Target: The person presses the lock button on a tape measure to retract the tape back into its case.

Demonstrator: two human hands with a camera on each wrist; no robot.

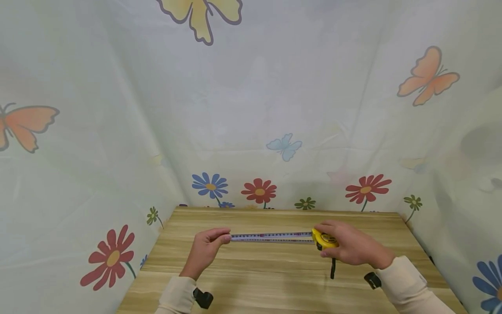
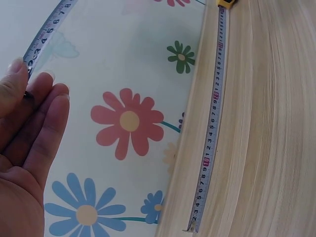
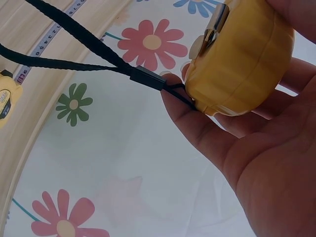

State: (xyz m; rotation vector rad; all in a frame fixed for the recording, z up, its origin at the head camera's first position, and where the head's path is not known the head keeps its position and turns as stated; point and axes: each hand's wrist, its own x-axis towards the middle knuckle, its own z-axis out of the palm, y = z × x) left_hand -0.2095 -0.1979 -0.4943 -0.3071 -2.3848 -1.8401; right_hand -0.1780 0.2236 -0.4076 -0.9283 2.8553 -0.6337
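Observation:
My left hand (image 1: 209,249) pinches the end of a tape measure's blade (image 2: 42,42) between thumb and fingertips. The yellow case (image 1: 324,239) of that tape measure is gripped by my right hand (image 1: 357,245), with the blade stretched straight between both hands. From the case hangs a black wrist strap (image 3: 98,49). A second tape measure lies on the table, its blade (image 2: 213,113) pulled out and its metal hook at the near end in the left wrist view. Its yellow case (image 3: 9,98) shows at the left edge of the right wrist view.
The wood-grain table (image 1: 251,270) ends at a pale cloth backdrop (image 1: 251,96) printed with flowers and butterflies, which rises behind it and on both sides. Small black wrist cameras (image 1: 203,298) sit by both cuffs.

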